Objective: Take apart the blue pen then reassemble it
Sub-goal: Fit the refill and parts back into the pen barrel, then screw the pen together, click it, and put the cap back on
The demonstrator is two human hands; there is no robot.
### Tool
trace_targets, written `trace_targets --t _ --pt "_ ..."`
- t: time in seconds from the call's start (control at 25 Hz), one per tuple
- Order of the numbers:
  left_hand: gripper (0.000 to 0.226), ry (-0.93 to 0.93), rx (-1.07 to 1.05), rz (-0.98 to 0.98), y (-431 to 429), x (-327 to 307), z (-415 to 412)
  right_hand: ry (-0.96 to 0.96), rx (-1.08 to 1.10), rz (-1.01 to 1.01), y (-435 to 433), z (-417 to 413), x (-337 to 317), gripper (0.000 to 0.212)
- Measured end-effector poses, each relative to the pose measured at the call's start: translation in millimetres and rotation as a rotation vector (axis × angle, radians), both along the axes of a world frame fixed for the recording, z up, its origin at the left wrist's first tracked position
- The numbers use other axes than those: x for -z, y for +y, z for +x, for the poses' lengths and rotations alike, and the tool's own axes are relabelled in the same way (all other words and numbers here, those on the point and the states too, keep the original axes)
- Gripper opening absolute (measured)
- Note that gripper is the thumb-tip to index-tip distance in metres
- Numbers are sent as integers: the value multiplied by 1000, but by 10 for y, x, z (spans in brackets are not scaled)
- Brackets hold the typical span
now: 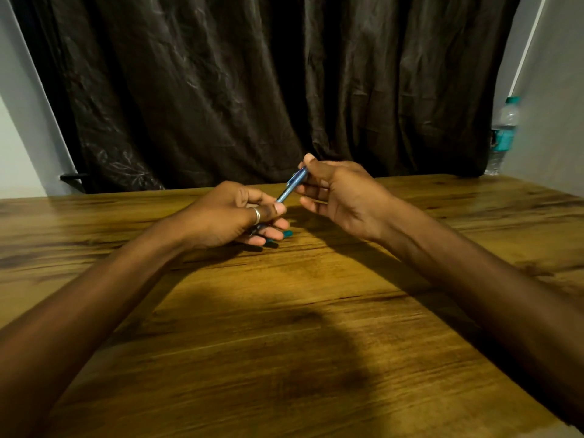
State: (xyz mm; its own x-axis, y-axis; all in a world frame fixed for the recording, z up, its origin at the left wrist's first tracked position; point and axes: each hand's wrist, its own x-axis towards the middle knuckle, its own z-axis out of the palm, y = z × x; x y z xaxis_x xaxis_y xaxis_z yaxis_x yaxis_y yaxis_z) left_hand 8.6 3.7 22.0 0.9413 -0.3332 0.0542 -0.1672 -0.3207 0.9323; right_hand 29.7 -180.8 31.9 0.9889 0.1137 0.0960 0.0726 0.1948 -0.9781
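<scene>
The blue pen (292, 186) is held slanted above the far middle of the wooden table (284, 311). My right hand (341, 194) pinches its upper end between thumb and fingers. My left hand (234, 216), with a ring on one finger, grips its lower end; the thumb presses on the barrel. A dark tip of the pen pokes out under the left fingers (256, 230). Whether the pen is in one piece or separated inside my hands is hidden.
A dark curtain (252, 90) hangs behind the table's far edge. A plastic water bottle (504, 134) with a teal label stands at the far right corner by the wall. My forearms cast shadows over the near tabletop.
</scene>
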Motion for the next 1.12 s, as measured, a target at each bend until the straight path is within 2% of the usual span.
trace_targets --t 0.12,0.32,0.52,0.64,0.8,0.88,1.12 --pt "13 11 5 -31 -94 39 -38 111 12 101 101 -31 71 37" --pt "22 86 54 -71 -203 100 -133 92 128 376 83 -90 -23 36" --pt "18 36 36 -242 -279 42 -147 99 59 240 182 -170 35 59" --pt "22 42 39 -230 -245 39 -143 35 30 238 210 -209 20 53" --pt "24 113 93 -213 -266 68 -182 77 48 323 190 -213 -22 43" --pt "31 183 103 -259 -289 60 -200 107 47 401 176 -197 -31 44" --pt "76 352 135 -299 -310 20 -250 94 12 508 86 -185 -51 51"
